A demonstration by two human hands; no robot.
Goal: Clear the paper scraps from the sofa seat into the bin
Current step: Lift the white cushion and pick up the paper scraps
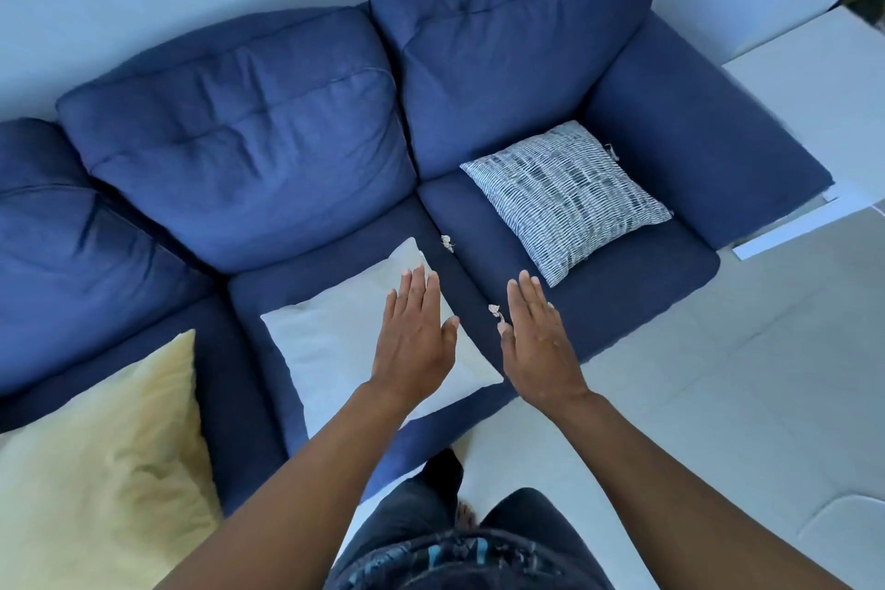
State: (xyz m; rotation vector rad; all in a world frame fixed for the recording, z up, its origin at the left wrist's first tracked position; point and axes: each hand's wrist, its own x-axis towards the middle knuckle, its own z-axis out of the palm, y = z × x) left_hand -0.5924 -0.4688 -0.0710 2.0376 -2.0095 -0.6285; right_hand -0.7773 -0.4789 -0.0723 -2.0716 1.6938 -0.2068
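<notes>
Two small pale, crumpled paper scraps (447, 242) (494, 311) were seen along the seam between the seat cushions of a blue sofa (622, 283), on pale floor tiles (718, 398). One lay just beside the right hand (536, 340). The left hand (414, 335) was held flat above a white pillow (330, 340). Both hands were spread, holding nothing.

Blue sofa (622, 283) mid-frame; on seat: white cushion (335, 340), striped cushion (565, 192), yellow cushion (96, 470) lower left, paper scraps (448, 242).

You're seeing matt blue cloth sofa (297, 129), woven striped cushion (565, 196), crumpled paper scraps (448, 243), smooth pale floor tiles (718, 374).
</notes>
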